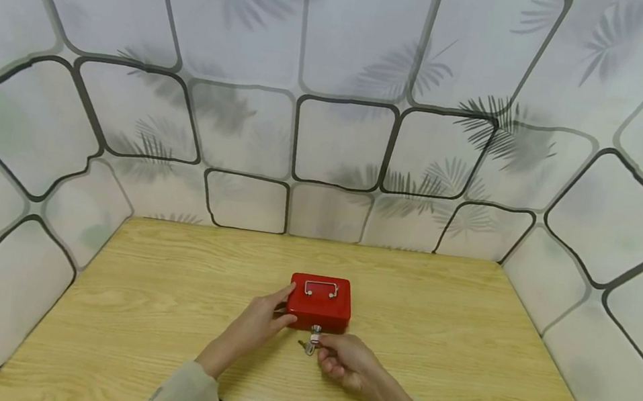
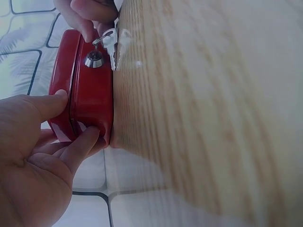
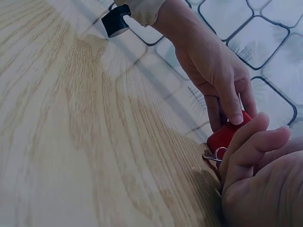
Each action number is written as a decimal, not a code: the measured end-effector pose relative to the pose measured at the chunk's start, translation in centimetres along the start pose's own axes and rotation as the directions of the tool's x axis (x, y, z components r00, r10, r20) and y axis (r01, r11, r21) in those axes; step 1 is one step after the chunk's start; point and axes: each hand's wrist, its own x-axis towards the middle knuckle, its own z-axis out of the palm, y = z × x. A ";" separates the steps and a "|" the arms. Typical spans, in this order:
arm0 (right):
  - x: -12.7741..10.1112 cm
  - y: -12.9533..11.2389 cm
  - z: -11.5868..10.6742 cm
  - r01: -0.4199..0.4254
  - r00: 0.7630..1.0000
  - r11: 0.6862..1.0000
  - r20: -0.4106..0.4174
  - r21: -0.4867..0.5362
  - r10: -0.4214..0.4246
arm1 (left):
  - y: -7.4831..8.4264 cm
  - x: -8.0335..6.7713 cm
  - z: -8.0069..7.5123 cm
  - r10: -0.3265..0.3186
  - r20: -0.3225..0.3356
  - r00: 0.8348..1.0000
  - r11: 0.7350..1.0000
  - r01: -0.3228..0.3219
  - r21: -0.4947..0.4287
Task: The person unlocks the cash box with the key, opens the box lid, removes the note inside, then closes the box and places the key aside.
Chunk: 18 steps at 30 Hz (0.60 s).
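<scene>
Head view: left hand (image 1: 256, 324) on red cashbox (image 1: 320, 302), right hand (image 1: 346, 359) with keys (image 1: 311, 345).

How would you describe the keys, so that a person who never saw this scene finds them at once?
Start at the wooden table and find the red metal box near its middle. At the box's near front face, the right hand pinches the keys. They are the only small silvery things hanging on a ring.

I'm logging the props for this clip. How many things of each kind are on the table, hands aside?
Red metal cash box: 1
Keys on a ring, at least 2, pinched by the right hand at the box's lock: 1 bunch
Wooden table: 1
Total on the table: 2 items (box, key bunch). The left hand holds the box's side.
</scene>
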 end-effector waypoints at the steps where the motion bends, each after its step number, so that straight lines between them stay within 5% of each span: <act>1: -0.2 0.0 -0.1 0.010 1.000 1.000 -0.006 -0.005 -0.010 | 0.0 0.0 0.0 -0.006 0.002 1.000 1.000 0.006 -0.003; 18: -2.6 -1.9 -3.5 0.077 0.986 0.984 -0.134 -0.162 -0.100 | 0.1 0.0 -0.1 -0.042 0.023 0.999 0.999 0.042 -0.007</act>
